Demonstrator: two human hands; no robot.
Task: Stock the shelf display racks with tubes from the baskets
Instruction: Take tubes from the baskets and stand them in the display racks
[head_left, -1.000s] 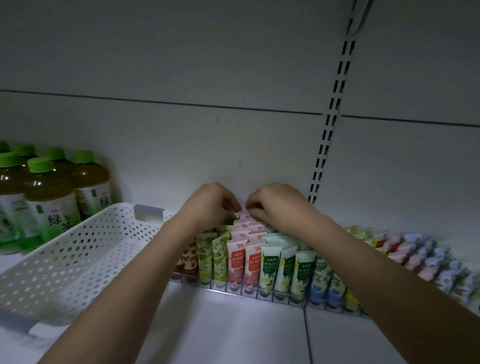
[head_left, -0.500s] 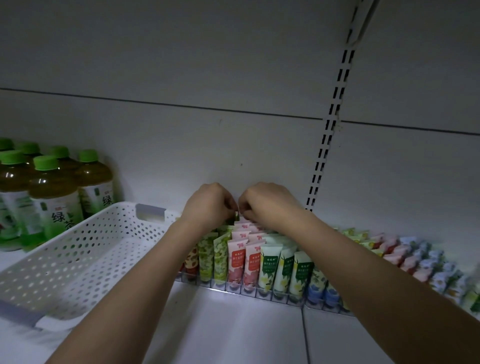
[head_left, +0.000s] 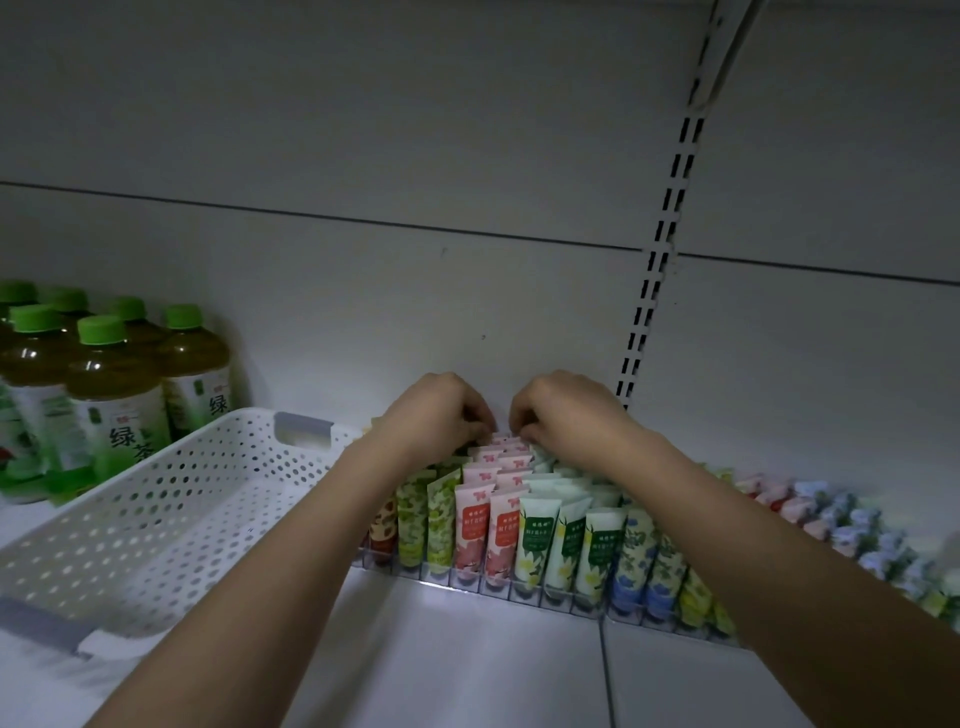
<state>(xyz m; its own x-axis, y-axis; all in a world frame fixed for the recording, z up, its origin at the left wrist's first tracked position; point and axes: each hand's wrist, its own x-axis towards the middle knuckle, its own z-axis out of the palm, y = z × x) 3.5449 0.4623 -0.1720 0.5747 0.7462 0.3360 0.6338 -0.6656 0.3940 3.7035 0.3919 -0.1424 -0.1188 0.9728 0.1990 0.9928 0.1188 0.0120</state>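
A clear display rack (head_left: 519, 590) on the shelf holds upright tubes in rows: pink tubes (head_left: 480, 525), white-green tubes (head_left: 540, 535), blue floral tubes (head_left: 636, 556) and green leafy ones (head_left: 439, 514). My left hand (head_left: 436, 418) and my right hand (head_left: 563, 413) reach to the back of the pink rows, close to the back wall, knuckles up and fingers curled down onto the rearmost pink tubes (head_left: 506, 441). The fingertips are hidden, so what each pinches is unclear. A white perforated basket (head_left: 156, 499) lies to the left with no tubes visible inside.
Green-capped tea bottles (head_left: 111, 395) stand at the far left behind the basket. More tubes in pink and blue (head_left: 831, 519) run along the rack to the right. A slotted shelf upright (head_left: 660, 249) rises on the back wall. Bare white shelf (head_left: 467, 660) lies in front.
Both hands stayed at the back of the pink rows and drew a little closer together. The view shifted slightly; the tubes and basket did not move.
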